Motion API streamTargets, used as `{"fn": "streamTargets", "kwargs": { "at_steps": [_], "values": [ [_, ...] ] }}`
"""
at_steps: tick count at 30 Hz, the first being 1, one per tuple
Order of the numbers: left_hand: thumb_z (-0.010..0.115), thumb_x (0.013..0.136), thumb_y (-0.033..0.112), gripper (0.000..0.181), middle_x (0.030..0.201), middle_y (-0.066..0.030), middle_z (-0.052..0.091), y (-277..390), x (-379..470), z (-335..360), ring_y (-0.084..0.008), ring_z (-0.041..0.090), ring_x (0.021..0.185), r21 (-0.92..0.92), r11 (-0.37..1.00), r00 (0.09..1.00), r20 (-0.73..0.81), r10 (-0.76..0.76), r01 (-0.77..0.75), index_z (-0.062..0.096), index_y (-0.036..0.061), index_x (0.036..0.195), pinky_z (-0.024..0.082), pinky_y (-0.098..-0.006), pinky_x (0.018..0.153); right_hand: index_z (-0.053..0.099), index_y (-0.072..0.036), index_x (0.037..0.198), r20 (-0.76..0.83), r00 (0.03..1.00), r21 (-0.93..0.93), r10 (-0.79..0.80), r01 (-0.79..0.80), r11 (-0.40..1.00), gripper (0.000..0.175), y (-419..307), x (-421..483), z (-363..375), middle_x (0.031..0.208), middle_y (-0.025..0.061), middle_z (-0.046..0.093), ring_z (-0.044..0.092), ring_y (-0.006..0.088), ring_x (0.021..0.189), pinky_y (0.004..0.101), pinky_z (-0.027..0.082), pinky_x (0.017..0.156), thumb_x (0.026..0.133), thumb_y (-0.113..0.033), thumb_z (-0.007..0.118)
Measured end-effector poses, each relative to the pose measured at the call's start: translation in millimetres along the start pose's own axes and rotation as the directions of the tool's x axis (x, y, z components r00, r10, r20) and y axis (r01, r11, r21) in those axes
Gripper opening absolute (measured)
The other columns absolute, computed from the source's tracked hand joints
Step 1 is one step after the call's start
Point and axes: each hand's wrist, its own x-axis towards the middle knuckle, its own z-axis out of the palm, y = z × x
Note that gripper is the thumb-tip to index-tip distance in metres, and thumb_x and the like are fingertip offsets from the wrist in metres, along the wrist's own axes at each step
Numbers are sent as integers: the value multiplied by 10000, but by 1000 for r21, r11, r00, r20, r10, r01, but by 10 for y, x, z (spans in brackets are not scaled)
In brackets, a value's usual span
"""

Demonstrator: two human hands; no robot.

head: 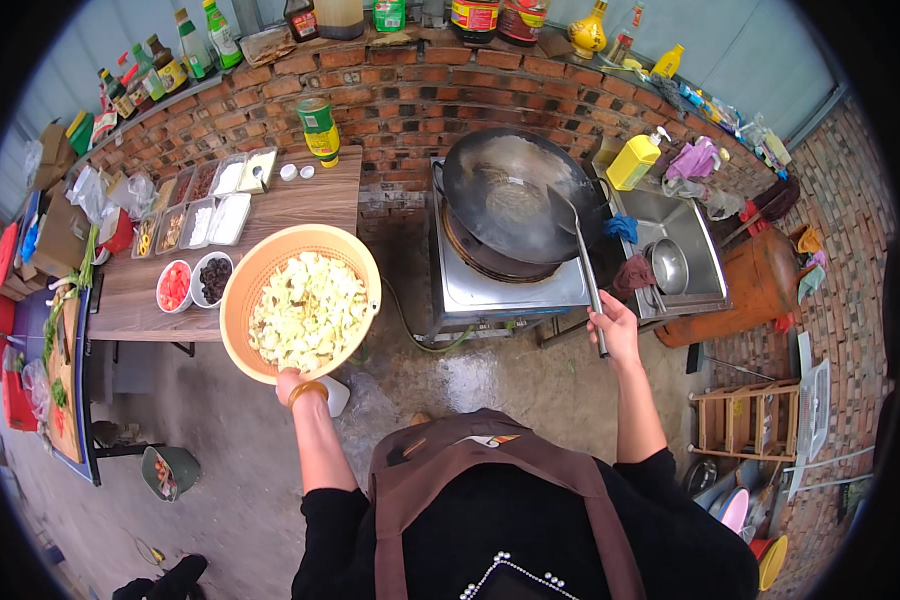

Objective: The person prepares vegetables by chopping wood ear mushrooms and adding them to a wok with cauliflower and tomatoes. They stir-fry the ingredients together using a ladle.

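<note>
My left hand (291,382) grips the near rim of an orange plastic colander (244,289), tilted over the front corner of the wooden table. In it lies a heap of cut cauliflower florets (311,311). A long-handled wok spatula (589,274) is held by its handle in my right hand (615,324). The spatula's blade rests inside a large black wok (525,199), against its right side. The wok sits on a stainless steel gas stove (495,289). Its inside looks wet or oily, with a hazy patch that may be steam.
Seasoning containers (195,202), a bowl of chopped red pieces (174,286) and a bowl of dark pieces (211,279) stand on the wooden table (292,199). Right of the stove are a steel sink (645,206) and an orange-brown gas cylinder (750,281). Bottles line the brick ledge (390,49). A bucket (170,471) stands on the floor.
</note>
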Motion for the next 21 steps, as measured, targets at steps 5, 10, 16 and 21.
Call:
{"fn": "streamTargets", "kwargs": {
  "at_steps": [5,10,16,21],
  "values": [
    [426,725,-27,547,1153,-281,509,235,-409,-386,-432,604,1006,-25,999,986,165,36,-33,336,-187,1240,568,-563,838,457,73,1341,51,999,-69,18,-15,998,538,151,178,-107,795,58,605,562,116,582,255,431,439,817,81,575],
    [429,716,-20,364,1008,-189,487,279,-749,-857,-331,573,879,49,993,986,135,98,-106,410,-132,1061,576,-507,823,442,83,1360,19,1000,-178,15,-11,984,602,444,367,-196,758,72,595,569,124,543,267,415,400,781,87,605],
    [416,724,-31,369,1016,-180,525,281,-1253,-1234,-315,600,891,97,973,974,113,196,-207,457,-107,1082,571,-459,811,455,85,1357,49,999,-162,-2,10,987,612,464,545,-452,802,81,586,572,125,542,267,420,400,762,93,599],
    [387,695,-40,570,1189,-234,498,176,-1678,-1416,-364,548,1112,-23,975,937,274,219,-222,386,-120,1259,501,-519,973,463,78,1354,49,998,-128,-28,34,991,607,455,673,-743,878,99,592,572,125,545,271,415,395,762,100,591]
  ]
}}
